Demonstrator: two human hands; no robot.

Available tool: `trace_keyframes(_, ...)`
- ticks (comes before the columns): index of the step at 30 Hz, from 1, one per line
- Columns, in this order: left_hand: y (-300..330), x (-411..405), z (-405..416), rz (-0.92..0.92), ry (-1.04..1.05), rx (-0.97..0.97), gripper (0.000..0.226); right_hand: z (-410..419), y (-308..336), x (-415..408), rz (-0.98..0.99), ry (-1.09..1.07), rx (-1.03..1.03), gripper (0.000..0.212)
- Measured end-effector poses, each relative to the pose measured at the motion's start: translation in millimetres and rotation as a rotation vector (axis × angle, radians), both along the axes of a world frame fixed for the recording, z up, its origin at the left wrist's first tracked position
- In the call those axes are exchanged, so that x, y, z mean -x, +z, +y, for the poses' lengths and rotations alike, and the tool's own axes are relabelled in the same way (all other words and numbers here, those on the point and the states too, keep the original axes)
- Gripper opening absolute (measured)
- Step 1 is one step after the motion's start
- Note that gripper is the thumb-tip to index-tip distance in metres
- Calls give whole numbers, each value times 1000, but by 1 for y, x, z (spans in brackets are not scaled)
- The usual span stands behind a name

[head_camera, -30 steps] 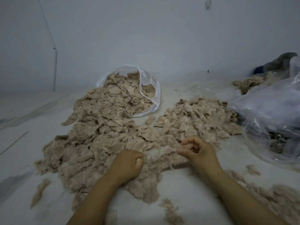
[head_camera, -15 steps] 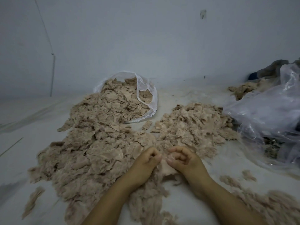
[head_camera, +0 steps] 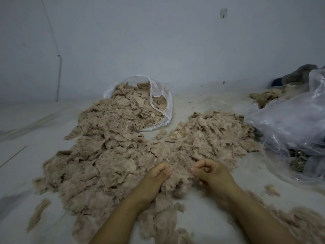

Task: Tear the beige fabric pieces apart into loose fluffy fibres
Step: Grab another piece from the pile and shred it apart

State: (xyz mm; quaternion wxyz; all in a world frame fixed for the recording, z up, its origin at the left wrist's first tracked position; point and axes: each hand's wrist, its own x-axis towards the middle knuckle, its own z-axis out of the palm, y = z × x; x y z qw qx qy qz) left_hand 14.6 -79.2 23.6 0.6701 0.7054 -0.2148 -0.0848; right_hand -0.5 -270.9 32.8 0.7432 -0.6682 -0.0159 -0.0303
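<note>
A broad heap of beige fabric pieces spreads over the pale floor, spilling out of a clear plastic bag at the back. A second, fluffier mound lies to the right of it. My left hand and my right hand sit at the near edge of the heap, a short gap between them. Both have curled fingers that pinch the ends of one beige fabric piece, which stretches thin and wispy across the gap. More torn fibres lie under my forearms.
A big crumpled clear plastic sheet or bag lies at the right, with dark cloth and more beige scraps behind it. Loose fluff covers the floor at the lower right. A blank wall closes the back.
My hands came together on one piece at the heap's near edge half a second ago. They have now drawn apart sideways, stretching that piece between them.
</note>
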Motion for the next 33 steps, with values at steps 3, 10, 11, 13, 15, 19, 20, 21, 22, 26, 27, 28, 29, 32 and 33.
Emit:
trace_keyframes(3,-1,1,-1,-47,-18,-52,23,-2,0,-2,-41,-99,76,15)
trace_keyframes(10,4,0,12,44,95,130,21,-12,8,5,-2,-7,143,25)
trace_keyframes(11,5,2,10,66,73,134,20,-8,10,9,22,82,176,31)
trace_keyframes(13,5,5,4,49,43,96,20,4,9,14,40,203,247,28)
trace_keyframes(15,6,7,0,3,41,49,20,13,4,17,29,258,304,20)
trace_keyframes(19,7,6,-3,-42,134,41,23,13,2,13,-8,201,188,20)
trace_keyframes(20,8,5,-3,-30,177,70,24,10,4,12,-17,181,149,19)
trace_keyframes(21,9,4,-2,-10,218,103,24,7,5,11,-24,173,123,19)
trace_keyframes(22,10,3,-1,9,244,128,23,5,5,11,-34,175,103,19)
trace_keyframes(26,10,3,1,27,270,118,24,-1,5,9,-78,71,-16,18)
trace_keyframes(27,10,3,0,26,266,121,25,-2,5,7,-80,51,-40,17)
trace_keyframes(28,10,4,0,20,257,123,25,-2,5,8,-72,67,-44,15)
trace_keyframes(29,10,5,-1,12,245,117,24,0,5,9,-48,106,-37,15)
trace_keyframes(32,8,7,-4,-24,192,72,24,11,-1,9,79,218,-18,45)
trace_keyframes(33,7,7,-5,-30,182,60,25,13,-3,8,93,230,-18,44)
